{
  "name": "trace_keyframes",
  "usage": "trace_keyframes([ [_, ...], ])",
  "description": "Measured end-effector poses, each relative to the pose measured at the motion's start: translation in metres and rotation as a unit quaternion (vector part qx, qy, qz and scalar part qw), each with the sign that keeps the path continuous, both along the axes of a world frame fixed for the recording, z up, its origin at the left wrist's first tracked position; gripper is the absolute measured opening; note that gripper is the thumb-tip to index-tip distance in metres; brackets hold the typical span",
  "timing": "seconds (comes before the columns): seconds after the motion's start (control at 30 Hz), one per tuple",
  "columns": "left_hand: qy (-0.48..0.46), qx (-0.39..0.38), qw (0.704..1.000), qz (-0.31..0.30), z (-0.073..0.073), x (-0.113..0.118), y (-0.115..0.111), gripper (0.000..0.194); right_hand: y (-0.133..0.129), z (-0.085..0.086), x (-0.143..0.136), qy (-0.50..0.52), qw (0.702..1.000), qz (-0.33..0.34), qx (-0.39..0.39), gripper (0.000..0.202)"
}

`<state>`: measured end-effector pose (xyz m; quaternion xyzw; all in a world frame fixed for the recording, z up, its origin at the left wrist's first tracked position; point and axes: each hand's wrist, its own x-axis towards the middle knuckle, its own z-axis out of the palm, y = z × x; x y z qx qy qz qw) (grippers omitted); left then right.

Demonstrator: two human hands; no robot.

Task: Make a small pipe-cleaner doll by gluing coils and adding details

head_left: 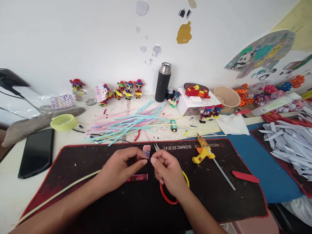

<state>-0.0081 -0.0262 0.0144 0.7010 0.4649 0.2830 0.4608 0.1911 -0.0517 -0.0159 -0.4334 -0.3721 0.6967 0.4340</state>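
My left hand and my right hand meet at the fingertips over the dark mat, both closed in a pinch. Between them is a short, thin black strand, mostly covered by the fingers. A small fuzzy pink and purple piece shows just behind the left fingertips; whether it is joined to the strand I cannot tell. Scissors with a red and yellow handle lie beneath my right hand, blades pointing away. A pink see-through tool rests below my left hand, partly covered.
A yellow hot glue gun lies right on the mat. Pastel pipe cleaners are heaped behind it. A black flask, small figures and a white box stand by the wall. A phone lies left; paper strips right.
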Motion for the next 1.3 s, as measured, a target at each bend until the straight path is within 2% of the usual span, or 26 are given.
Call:
trace_keyframes([
  [0.17, -0.008, 0.007, 1.0, -0.008, -0.003, 0.001, -0.001, 0.019, -0.001, 0.0, 0.001, 0.021, 1.0, 0.003, -0.004, 0.042],
  [0.43, -0.05, -0.075, 0.996, -0.02, 0.001, 0.009, -0.003, 0.026, -0.004, -0.004, 0.004, 0.084, 0.996, 0.026, -0.009, 0.038],
  [0.6, -0.047, -0.057, 0.997, -0.021, 0.001, 0.01, -0.003, 0.024, -0.005, -0.009, 0.005, 0.111, 0.993, 0.031, -0.019, 0.037],
  [0.8, -0.062, -0.077, 0.995, -0.026, 0.004, 0.014, -0.004, 0.023, -0.005, -0.011, 0.003, 0.133, 0.99, 0.028, -0.033, 0.037],
  [1.13, -0.061, -0.037, 0.997, -0.016, 0.001, 0.012, -0.003, 0.022, -0.004, -0.011, 0.003, 0.118, 0.992, 0.038, -0.034, 0.04],
  [1.3, -0.048, -0.042, 0.998, -0.014, 0.002, 0.005, 0.003, 0.023, -0.001, -0.001, 0.009, 0.042, 0.999, 0.027, -0.004, 0.04],
])
